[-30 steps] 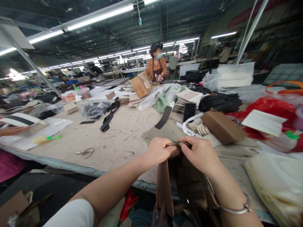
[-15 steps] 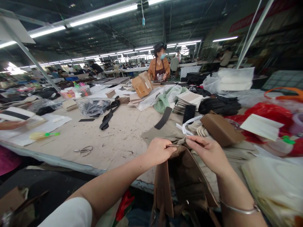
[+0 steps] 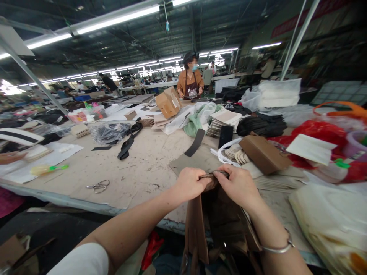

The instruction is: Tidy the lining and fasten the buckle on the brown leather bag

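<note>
A brown bag (image 3: 196,229) stands at the table's front edge, its dark lining (image 3: 226,217) showing through the open top. My left hand (image 3: 191,182) is closed on the far rim of this bag, thumb and fingers pinching the edge. Close beside it, my right hand (image 3: 239,185) pinches the same rim, with the fingertips of both hands almost meeting. What lies right under the fingers is partly hidden. Just beyond the hands, a grey-green flat piece (image 3: 183,164) lies on the table, and a dark curved strip (image 3: 195,143) rests partly on it.
Metal scissors (image 3: 99,186) lie on the table (image 3: 143,172) to the left. A brown box (image 3: 265,154), stacked pieces (image 3: 223,122) and a plastic-wrapped bundle (image 3: 329,217) stand to the right. Across the table is a person in an apron (image 3: 191,86); another person's hand (image 3: 13,157) shows at far left.
My right hand has moved left and closed on the bag's rim, nearer my left hand. The grey-green fabric it was handling has come down toward the bag. The view has shifted slightly.
</note>
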